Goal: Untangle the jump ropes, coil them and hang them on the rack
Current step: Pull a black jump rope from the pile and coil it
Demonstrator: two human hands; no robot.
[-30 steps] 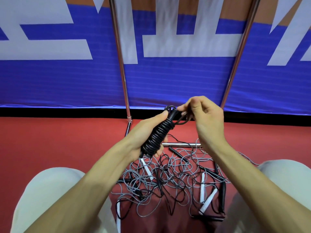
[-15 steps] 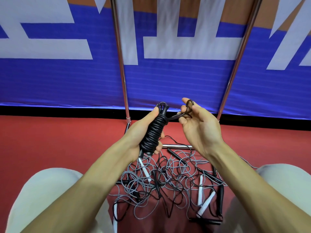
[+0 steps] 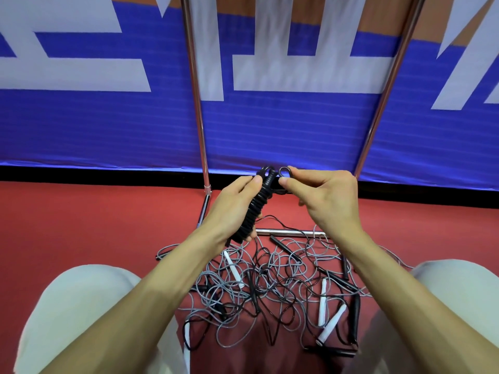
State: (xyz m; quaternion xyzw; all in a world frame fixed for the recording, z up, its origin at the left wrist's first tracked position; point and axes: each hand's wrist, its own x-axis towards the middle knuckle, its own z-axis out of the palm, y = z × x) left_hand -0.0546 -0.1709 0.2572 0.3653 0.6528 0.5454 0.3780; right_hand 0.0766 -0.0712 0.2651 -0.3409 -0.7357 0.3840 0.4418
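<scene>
Left hand (image 3: 232,209) grips the black coil (image 3: 255,206) above the tangle (image 3: 270,282); right hand (image 3: 324,198) pinches its end loop (image 3: 285,172), probably to lock the wrap. Rack (image 3: 198,103) stands behind the tangle.

Head view, indoor light. We note even, diffuse, moderately bright illumination without hard shadows. Soft shade gathers on the red floor (image 3: 81,225) at its bottom edge, between the knees and beneath the forearms (image 3: 140,300). Narrow streaks of glare run along the chrome rack poles (image 3: 198,103) and the low crossbar (image 3: 289,232). A bluish glow edges the lower hem of the banner (image 3: 108,130). Wide-angle distortion splays the poles towards the top corners and stretches the forearms. We find the centre sharp, with separate turns legible on the coiled black rope (image 3: 253,209). The banner's white lettering appears slightly smeared.
</scene>
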